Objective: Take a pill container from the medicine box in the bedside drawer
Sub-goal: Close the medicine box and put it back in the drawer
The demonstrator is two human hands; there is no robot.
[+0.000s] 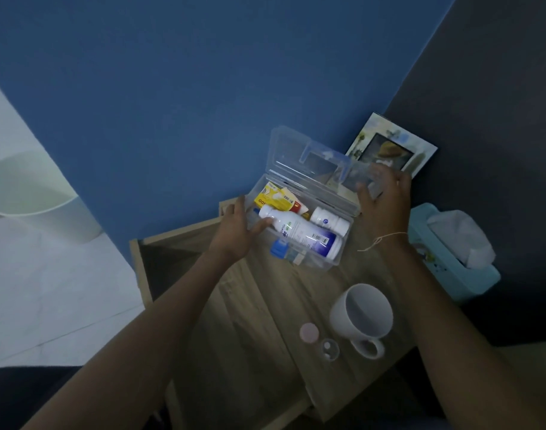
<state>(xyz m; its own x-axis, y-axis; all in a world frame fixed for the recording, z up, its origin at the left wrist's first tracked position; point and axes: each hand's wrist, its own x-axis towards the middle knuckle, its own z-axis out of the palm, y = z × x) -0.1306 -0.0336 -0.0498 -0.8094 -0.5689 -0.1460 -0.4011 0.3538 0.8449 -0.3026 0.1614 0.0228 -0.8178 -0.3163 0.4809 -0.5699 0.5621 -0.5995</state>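
Note:
A clear plastic medicine box (333,264) sits open on the wooden bedside table (256,321). Its lid (296,153) stands tilted back, and my right hand (386,197) grips the lid's right edge. Inside lie a large white bottle with a blue label (305,235), a small white pill container (330,219), a yellow packet (273,198) and a blue-capped vial (281,247). My left hand (234,231) rests at the box's left end, fingers touching the large bottle's neck. The drawer (138,259) stands pulled out to the left.
A white mug (363,315) stands near the table's front, with a pink cap (308,332) and a small clear cup (329,349) beside it. A picture frame (389,147) leans at the back. A teal tissue box (451,252) sits on the right.

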